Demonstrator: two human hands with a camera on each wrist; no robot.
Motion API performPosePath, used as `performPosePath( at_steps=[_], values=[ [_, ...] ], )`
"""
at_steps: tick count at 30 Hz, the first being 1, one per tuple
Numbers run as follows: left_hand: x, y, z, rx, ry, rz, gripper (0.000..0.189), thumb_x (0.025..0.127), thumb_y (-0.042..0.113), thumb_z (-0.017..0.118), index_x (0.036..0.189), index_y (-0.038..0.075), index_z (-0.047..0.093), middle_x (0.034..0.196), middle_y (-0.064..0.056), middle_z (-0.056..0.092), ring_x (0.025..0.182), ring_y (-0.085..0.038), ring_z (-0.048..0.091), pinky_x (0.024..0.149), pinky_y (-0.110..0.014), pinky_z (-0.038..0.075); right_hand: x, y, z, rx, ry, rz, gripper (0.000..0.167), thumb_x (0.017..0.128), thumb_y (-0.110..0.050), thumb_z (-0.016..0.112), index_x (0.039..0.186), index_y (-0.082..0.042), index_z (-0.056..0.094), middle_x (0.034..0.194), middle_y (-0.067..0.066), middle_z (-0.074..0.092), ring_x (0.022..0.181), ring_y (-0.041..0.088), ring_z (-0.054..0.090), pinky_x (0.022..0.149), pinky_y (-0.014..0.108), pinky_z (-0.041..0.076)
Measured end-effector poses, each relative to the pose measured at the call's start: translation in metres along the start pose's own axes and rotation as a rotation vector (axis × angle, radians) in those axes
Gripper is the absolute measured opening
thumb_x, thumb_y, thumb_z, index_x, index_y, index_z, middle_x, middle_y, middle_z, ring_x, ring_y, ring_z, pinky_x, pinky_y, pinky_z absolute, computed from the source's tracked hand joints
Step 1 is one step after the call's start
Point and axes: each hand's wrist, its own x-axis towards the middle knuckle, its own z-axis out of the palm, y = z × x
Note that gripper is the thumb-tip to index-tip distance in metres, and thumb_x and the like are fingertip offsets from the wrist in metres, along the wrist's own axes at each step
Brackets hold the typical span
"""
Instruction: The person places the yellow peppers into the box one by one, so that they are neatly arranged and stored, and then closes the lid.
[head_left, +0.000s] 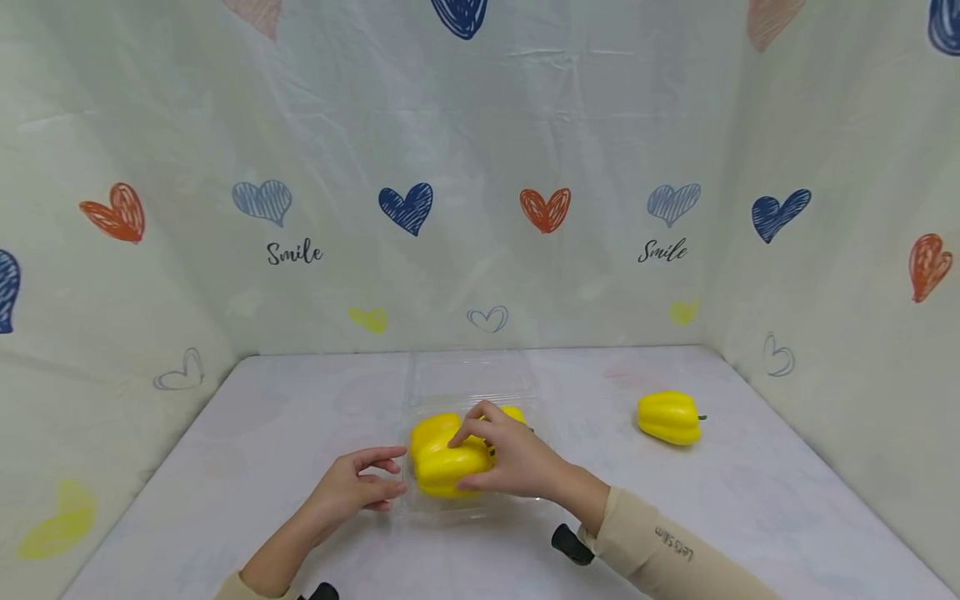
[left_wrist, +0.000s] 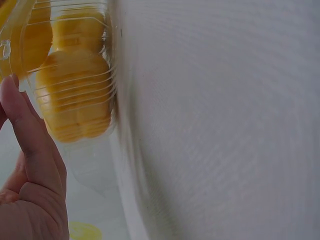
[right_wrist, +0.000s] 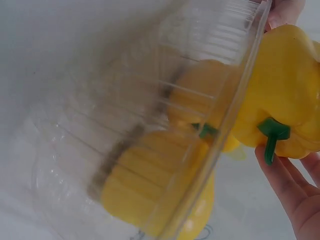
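Observation:
My right hand (head_left: pixel 517 454) grips a yellow bell pepper (head_left: pixel 446 471) with a green stem (right_wrist: pixel 272 140), thumb on the near side and fingers on the far side. This pepper is over a clear plastic clamshell container (head_left: pixel 472 508), above its rim in the right wrist view. Two more yellow peppers lie inside, a near one (right_wrist: pixel 160 180) and another (right_wrist: pixel 200 95), seen through the ribbed wall. At the container's left edge is my left hand (head_left: pixel 356 483), thumb and fingers extended and apart. One fingertip meets the rim in the left wrist view.
Another yellow pepper (head_left: pixel 670 418) lies on its side at the right of the white table (head_left: pixel 300 417). The container's transparent lid (head_left: pixel 472 375) is folded back toward the rear. Behind the table hangs a heart-patterned curtain (head_left: pixel 480 267), which also encloses both sides.

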Motion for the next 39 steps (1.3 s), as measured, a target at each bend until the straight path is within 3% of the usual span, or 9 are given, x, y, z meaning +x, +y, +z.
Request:
performPosePath(
  at_steps=[10,17,22,30,39],
  values=[
    [-0.001,-0.001,-0.002,0.009,-0.002,-0.002,0.062,0.074,0.019,0.080,0.128,0.001,0.054,0.104,-0.011,0.052,0.068,-0.019,0.058,0.068,-0.032,0.056,0.003,-0.002,0.013,-0.028,-0.083,0.055,0.035,0.075,-0.034,0.078,0.104,-0.020,0.064,0.110,-0.005,0.043,0.098,0.014,0.047,0.084,0.022,0.045],
    [-0.002,-0.001,-0.002,0.019,-0.008,-0.003,0.063,0.074,0.019,0.080,0.129,0.002,0.054,0.105,-0.010,0.052,0.067,-0.019,0.058,0.067,-0.032,0.056,0.005,0.002,0.009,-0.007,-0.161,0.062,0.036,0.078,-0.018,0.070,0.113,-0.019,0.065,0.118,-0.002,0.044,0.102,0.013,0.047,0.087,0.022,0.045],
    [-0.003,0.000,-0.003,0.024,-0.011,-0.006,0.063,0.074,0.020,0.080,0.128,0.002,0.054,0.105,-0.010,0.052,0.065,-0.019,0.058,0.067,-0.032,0.056,0.006,0.003,0.008,0.000,-0.170,0.033,0.034,0.079,-0.015,0.073,0.112,-0.017,0.067,0.118,0.000,0.045,0.101,0.012,0.048,0.085,0.019,0.045],
    [-0.001,0.002,-0.002,0.017,-0.014,-0.005,0.063,0.074,0.020,0.080,0.128,0.001,0.054,0.104,-0.011,0.052,0.066,-0.019,0.059,0.067,-0.033,0.056,0.004,0.008,0.016,-0.112,-0.226,0.016,0.035,0.077,-0.019,0.078,0.111,-0.017,0.069,0.118,0.002,0.047,0.100,0.010,0.050,0.081,0.017,0.045],
    [-0.001,0.002,-0.001,0.014,-0.011,-0.009,0.063,0.074,0.020,0.080,0.128,0.001,0.054,0.103,-0.011,0.053,0.067,-0.019,0.059,0.068,-0.033,0.056,0.006,0.012,0.012,-0.011,-0.307,0.046,0.037,0.080,-0.008,0.070,0.115,-0.015,0.067,0.120,0.002,0.045,0.097,0.007,0.049,0.081,0.017,0.046]
  ],
)
